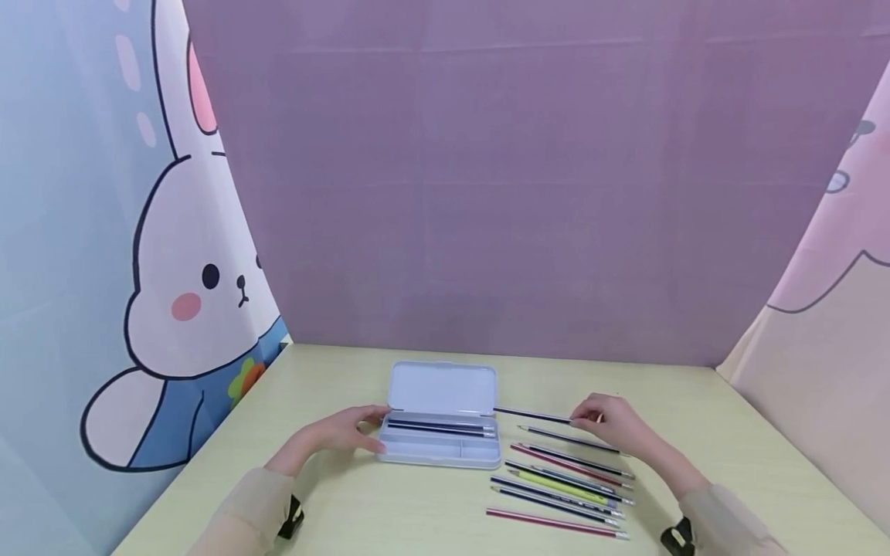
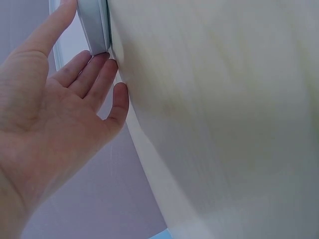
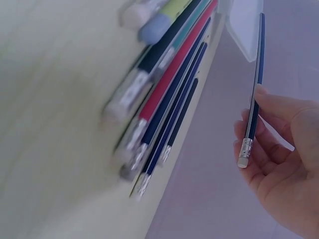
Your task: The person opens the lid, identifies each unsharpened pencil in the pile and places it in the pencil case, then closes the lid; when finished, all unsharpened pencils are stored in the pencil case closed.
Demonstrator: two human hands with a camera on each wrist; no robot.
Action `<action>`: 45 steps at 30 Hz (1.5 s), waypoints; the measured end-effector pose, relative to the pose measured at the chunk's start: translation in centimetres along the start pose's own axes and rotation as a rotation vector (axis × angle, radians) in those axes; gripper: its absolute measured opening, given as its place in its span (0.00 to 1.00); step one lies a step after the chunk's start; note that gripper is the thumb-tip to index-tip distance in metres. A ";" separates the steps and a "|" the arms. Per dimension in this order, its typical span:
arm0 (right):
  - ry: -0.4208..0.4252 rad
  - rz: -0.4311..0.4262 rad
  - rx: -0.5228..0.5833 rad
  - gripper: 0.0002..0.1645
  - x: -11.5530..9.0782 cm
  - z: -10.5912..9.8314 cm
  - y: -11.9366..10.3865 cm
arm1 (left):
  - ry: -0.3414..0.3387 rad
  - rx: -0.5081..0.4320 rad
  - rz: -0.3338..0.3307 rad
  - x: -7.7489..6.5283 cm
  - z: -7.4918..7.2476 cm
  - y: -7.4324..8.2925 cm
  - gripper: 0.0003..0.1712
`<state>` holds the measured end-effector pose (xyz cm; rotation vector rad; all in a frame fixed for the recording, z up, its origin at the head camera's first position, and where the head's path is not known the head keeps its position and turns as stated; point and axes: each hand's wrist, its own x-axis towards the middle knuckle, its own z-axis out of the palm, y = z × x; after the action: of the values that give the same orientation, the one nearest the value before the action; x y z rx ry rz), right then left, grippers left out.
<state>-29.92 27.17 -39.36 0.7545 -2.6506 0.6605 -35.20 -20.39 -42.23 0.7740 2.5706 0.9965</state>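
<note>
The white pencil case point(image 1: 439, 457) lies with its lid point(image 1: 443, 390) raised at the back. Dark pencils point(image 1: 441, 428) lie in its long rear compartment. At the case's left end, my left hand point(image 1: 341, 429) holds the side between thumb and fingers. My right hand point(image 1: 619, 423) pinches a dark blue pencil point(image 1: 531, 415) near its white eraser point(image 3: 242, 162). That pencil points left, and its far end reaches the right side of the case in the head view. In the right wrist view, thumb and fingers meet around the pencil's shaft.
Right of the case, several loose pencils lie roughly parallel, among them a dark one point(image 1: 566, 438) and a red one point(image 1: 556, 524). A thicker yellow-green stick point(image 1: 563, 488) lies among them. Beyond the pale table point(image 1: 334, 510) hangs a purple cloth point(image 1: 487, 193).
</note>
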 end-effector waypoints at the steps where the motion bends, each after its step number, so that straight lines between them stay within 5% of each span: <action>1: -0.003 0.008 0.003 0.05 0.1 0.1 -0.1 | 0.002 0.001 -0.002 0.0 0.0 0.0 0.43; 29: -0.045 -0.017 0.113 0.02 5.2 2.5 -5.0 | 0.011 0.006 -0.041 0.4 0.1 0.1 0.43; 45: -0.079 -0.089 0.186 0.03 7.5 5.1 -7.3 | -0.004 0.003 0.009 0.3 0.1 0.0 0.44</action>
<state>-32.83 15.96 -38.18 0.9616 -2.6331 0.8788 -35.36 -20.19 -42.38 0.7889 2.5676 0.9931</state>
